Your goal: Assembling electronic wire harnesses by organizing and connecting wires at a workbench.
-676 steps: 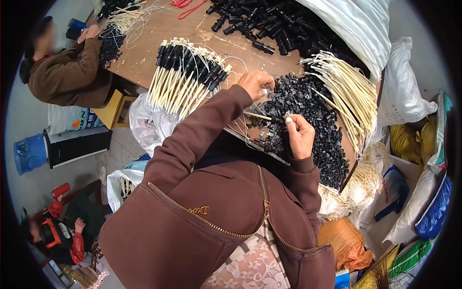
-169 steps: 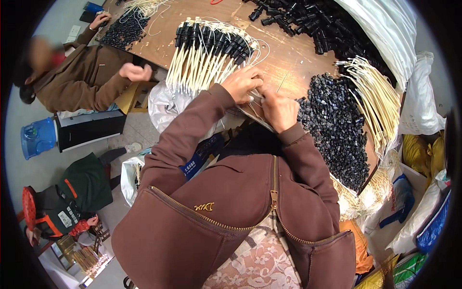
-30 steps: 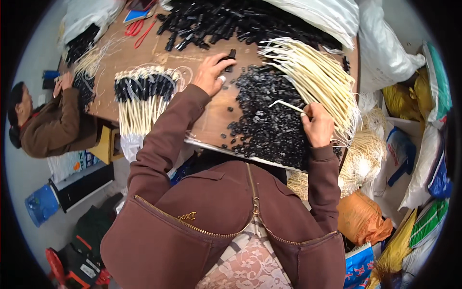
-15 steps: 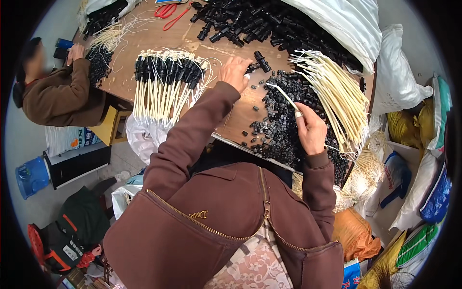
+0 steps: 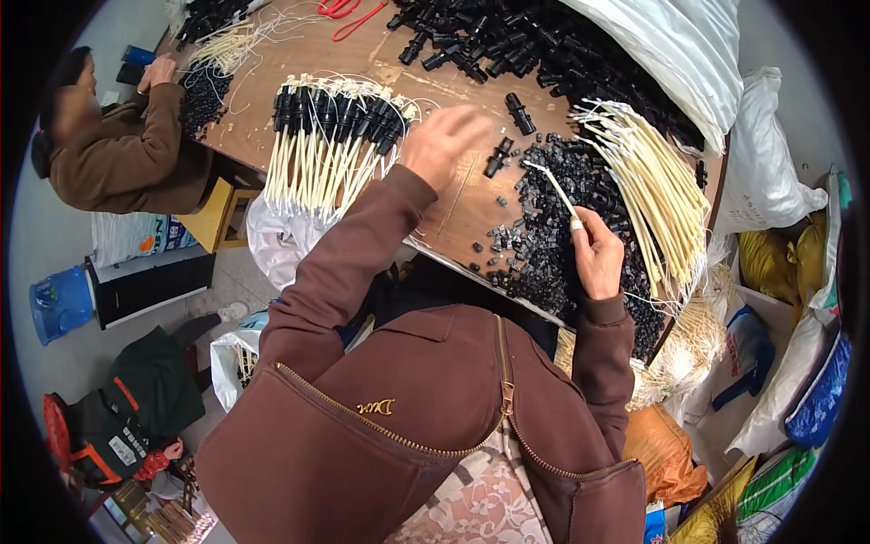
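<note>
My right hand pinches a thin cream-coloured tube with a white bent tip, held over a heap of small black plastic pieces. My left hand, blurred by motion, is above the brown table with its fingers stretched out; nothing shows in them. Just right of it lies a black tubular connector, and a second black connector is farther back. To the left is a row of cream tubes fitted with black connectors, thin white strings over their ends.
A bundle of loose cream tubes lies at the right. Many black connectors are piled at the back beside a white sack. Red-handled scissors lie at the far edge. Another person works at the table's left.
My left hand has let go of the black connector, now lying nearer me, and moved left. My right hand still holds the tube. The whole view has shifted slightly.
</note>
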Demonstrator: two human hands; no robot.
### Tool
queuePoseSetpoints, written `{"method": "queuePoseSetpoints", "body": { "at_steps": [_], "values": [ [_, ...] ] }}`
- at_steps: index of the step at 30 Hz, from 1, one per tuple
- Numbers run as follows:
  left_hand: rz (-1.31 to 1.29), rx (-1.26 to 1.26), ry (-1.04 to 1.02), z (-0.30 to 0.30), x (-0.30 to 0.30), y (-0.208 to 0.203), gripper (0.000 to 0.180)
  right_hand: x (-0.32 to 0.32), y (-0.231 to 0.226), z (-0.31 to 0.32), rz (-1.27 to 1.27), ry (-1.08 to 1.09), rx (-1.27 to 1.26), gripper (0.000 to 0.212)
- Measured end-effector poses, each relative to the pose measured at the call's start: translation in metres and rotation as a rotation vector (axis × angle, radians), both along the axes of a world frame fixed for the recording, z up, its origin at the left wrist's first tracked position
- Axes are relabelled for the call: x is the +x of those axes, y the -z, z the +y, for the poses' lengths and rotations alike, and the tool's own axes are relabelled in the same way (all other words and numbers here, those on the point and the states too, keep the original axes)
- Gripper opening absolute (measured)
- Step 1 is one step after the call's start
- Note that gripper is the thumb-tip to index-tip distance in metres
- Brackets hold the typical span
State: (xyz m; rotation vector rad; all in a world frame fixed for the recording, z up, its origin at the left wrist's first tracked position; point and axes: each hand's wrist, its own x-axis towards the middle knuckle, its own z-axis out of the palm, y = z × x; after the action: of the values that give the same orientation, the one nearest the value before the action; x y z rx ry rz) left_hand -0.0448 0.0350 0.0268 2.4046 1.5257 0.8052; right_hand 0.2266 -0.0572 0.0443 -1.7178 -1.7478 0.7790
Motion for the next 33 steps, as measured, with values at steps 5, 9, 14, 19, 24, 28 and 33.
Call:
{"method": "queuePoseSetpoints", "body": {
  "at_steps": [5,9,14,19,24,28,33],
  "values": [
    [0.108,0.550,0.361,0.018,0.017,0.013,0.042,0.003,-0.002,-0.004,0.093,-0.002,-0.035,0.021],
    [-0.030,0.357,0.350,0.008,0.027,0.013,0.038,0.010,-0.001,-0.009,0.198,0.003,-0.062,0.021],
    [-0.306,-0.172,0.242,-0.024,0.033,0.003,0.041,0.010,0.000,-0.016,0.392,0.010,-0.080,0.022],
    [-0.415,-0.215,0.221,-0.040,0.039,0.000,0.041,-0.005,-0.015,-0.023,0.391,-0.041,-0.016,0.024],
    [-0.379,-0.163,0.194,-0.049,0.044,-0.001,0.037,-0.014,-0.021,-0.032,0.199,-0.128,0.136,0.026],
    [-0.172,0.003,0.444,-0.049,0.048,-0.005,0.034,-0.018,-0.019,-0.037,-0.097,-0.182,0.105,0.026],
    [-0.101,0.444,0.226,-0.047,0.054,0.000,0.015,-0.020,-0.033,-0.030,-0.659,-0.229,0.276,0.026]
  ]
}}
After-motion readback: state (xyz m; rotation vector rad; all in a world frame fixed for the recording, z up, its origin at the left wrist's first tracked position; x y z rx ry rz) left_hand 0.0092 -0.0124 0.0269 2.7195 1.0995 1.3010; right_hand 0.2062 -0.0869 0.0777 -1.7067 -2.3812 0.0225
